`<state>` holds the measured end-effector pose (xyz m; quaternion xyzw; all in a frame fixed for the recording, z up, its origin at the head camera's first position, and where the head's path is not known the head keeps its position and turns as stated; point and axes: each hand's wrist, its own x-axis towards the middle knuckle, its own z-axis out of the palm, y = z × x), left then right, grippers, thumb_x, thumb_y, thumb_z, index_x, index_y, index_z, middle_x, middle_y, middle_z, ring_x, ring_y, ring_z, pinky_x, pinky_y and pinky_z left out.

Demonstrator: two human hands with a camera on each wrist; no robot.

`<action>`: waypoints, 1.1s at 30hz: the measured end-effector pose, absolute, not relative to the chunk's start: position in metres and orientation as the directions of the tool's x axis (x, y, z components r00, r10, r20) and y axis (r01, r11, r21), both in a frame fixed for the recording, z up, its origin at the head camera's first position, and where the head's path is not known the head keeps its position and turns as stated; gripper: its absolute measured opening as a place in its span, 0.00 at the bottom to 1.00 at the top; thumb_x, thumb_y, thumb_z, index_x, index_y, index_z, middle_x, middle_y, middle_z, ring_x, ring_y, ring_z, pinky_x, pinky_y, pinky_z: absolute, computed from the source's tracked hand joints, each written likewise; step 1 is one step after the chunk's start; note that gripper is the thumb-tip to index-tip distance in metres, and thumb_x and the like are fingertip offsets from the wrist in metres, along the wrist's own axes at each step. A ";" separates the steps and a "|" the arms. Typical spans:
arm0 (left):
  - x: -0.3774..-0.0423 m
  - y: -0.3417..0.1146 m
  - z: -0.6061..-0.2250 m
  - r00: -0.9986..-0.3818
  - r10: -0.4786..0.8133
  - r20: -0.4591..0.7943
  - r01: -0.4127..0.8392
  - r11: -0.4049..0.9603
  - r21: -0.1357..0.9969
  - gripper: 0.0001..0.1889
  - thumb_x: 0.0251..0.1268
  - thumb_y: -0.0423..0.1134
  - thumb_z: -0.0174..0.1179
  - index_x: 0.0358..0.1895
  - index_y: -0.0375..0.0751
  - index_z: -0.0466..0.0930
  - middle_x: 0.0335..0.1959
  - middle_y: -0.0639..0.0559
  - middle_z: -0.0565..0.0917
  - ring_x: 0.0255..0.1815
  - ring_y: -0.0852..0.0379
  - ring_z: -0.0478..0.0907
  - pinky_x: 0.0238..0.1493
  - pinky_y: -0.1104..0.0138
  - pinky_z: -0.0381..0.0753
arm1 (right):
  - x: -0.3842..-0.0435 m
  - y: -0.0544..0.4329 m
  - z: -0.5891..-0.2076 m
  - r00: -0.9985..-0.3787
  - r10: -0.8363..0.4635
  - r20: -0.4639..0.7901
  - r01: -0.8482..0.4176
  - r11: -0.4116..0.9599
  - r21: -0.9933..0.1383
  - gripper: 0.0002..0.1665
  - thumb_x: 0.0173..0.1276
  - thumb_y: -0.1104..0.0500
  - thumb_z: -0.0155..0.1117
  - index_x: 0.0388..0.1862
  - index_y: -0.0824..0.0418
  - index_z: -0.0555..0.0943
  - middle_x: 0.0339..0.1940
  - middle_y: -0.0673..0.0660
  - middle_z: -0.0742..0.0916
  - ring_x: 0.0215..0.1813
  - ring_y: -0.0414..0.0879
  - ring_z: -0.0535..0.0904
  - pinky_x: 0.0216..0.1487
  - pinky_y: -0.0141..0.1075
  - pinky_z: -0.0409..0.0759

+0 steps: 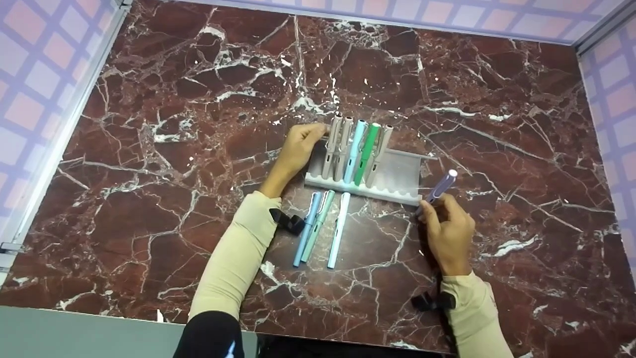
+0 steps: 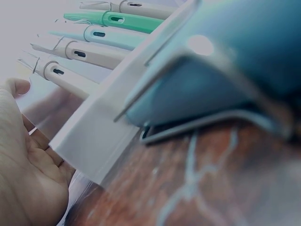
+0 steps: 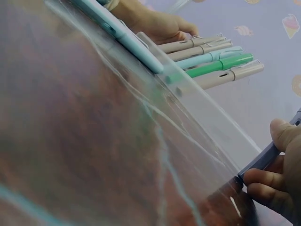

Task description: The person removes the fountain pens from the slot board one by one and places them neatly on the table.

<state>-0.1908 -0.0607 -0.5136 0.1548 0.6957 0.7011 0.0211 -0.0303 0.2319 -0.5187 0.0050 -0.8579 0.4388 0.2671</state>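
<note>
A clear pen stand point(image 1: 400, 171) with a notched front holds several upright pens: beige ones, a light blue pen point(image 1: 356, 149) and a green pen point(image 1: 367, 151). At the stand's left side my left hand point(image 1: 297, 149) grips its edge; the thumb lies in front and the other fingers are partly hidden behind the panel point(image 2: 101, 136). A dark purple pen point(image 1: 442, 186) with a pale end is pinched in my right hand point(image 1: 449, 233), just off the stand's right front corner. In the right wrist view, thumb and fingers close around this pen point(image 3: 263, 157).
In front of the stand lie a blue pen point(image 1: 308, 228), a green-teal pen point(image 1: 319, 226) and a pale aqua pen point(image 1: 339, 231). Below is a red-brown marbled tabletop point(image 1: 198, 149), with patterned panels point(image 1: 39, 74) along its back and sides.
</note>
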 end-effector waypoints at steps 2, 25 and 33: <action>-0.191 -0.061 -0.513 -0.953 0.244 0.181 0.179 -0.029 0.983 0.15 0.74 0.31 0.49 0.40 0.23 0.84 0.41 0.34 0.88 0.42 0.58 0.83 0.58 0.60 0.80 | -0.030 0.231 -0.518 -0.857 0.223 0.464 -0.248 0.611 -0.752 0.07 0.60 0.70 0.73 0.34 0.70 0.82 0.22 0.59 0.87 0.23 0.35 0.79 0.28 0.18 0.77; -0.193 -0.061 -0.513 -0.955 0.247 0.166 0.170 -0.005 0.985 0.15 0.75 0.30 0.48 0.36 0.26 0.84 0.34 0.44 0.87 0.36 0.59 0.81 0.53 0.59 0.81 | -0.022 0.201 -0.521 -0.855 0.122 0.503 -0.354 0.572 -0.740 0.08 0.56 0.72 0.74 0.32 0.69 0.82 0.22 0.58 0.86 0.22 0.39 0.80 0.27 0.20 0.78; -0.192 -0.061 -0.515 -0.953 0.241 0.183 0.182 -0.029 0.983 0.15 0.75 0.30 0.48 0.40 0.22 0.84 0.39 0.35 0.88 0.40 0.60 0.83 0.58 0.54 0.80 | -0.023 0.177 -0.521 -0.869 0.054 0.491 -0.384 0.550 -0.741 0.07 0.58 0.70 0.74 0.33 0.69 0.82 0.23 0.58 0.87 0.20 0.46 0.81 0.25 0.24 0.80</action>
